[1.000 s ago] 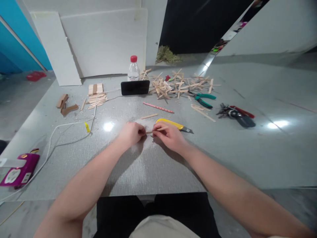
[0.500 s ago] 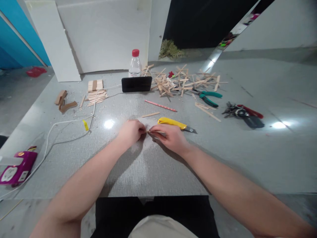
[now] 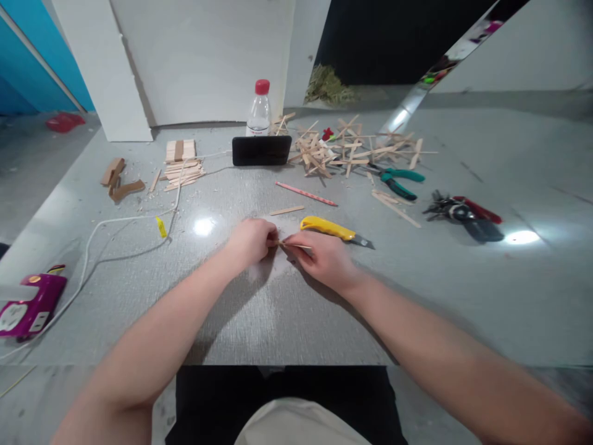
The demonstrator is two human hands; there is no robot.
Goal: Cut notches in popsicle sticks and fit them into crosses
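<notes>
Both hands meet over the grey table (image 3: 222,334), their fingertips almost touching. My right hand (image 3: 324,256) pinches a thin wooden stick (image 3: 303,246) that points to the right. My left hand (image 3: 254,241) is closed at the stick's left end, where fingers hide most of what it grips. Just behind my right hand lies a yellow utility knife (image 3: 328,227) with its blade out. Farther back are a loose flat stick (image 3: 287,211) and a pink patterned pencil (image 3: 306,193).
A black phone (image 3: 262,151) leans before a red-capped bottle (image 3: 259,111). Joined sticks (image 3: 319,154), green-handled pliers (image 3: 401,179) and a dark tool (image 3: 467,219) lie right. Stacked sticks (image 3: 183,162), a white cable (image 3: 90,259) and a purple device (image 3: 34,306) are left.
The camera view has shifted slightly, so the table items appear a little higher and mostly farther right. Both hands stay together at the small stick, with only slight finger movement.
</notes>
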